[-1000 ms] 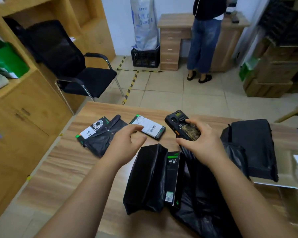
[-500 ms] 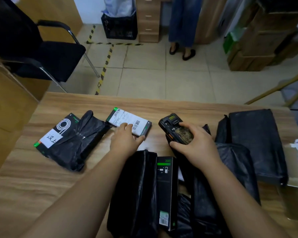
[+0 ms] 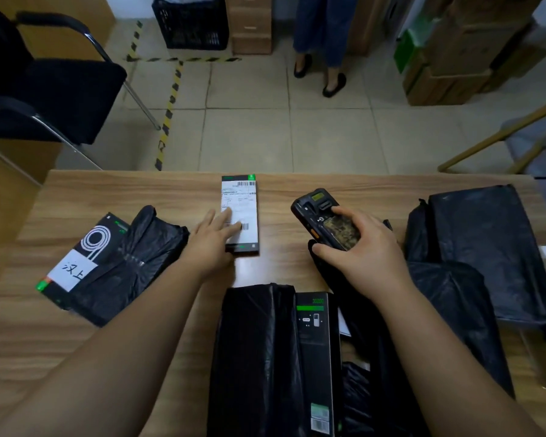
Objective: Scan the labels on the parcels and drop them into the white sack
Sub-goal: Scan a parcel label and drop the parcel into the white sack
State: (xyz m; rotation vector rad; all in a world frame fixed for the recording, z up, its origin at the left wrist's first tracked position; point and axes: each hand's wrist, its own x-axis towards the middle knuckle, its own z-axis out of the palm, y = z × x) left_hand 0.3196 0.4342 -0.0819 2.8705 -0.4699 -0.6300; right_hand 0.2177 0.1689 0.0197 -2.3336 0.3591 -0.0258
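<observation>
Parcels on wooden table; tiled floor beyond.

— Anything unreadable on the labelled parcel near the far edge of the table?
— Label print too small to make out; lower left corner covered by fingers of the left hand.
— And the scanner, right of that parcel?
— Lower half wrapped by the right hand; screen too small to read.
— Nearer than the parcel?
— Boxed parcel cut off by the bottom edge, small print blurred.
— Beyond the table?
— Standing person cropped above the knees; black crate and chair also cut by the edges.
</observation>
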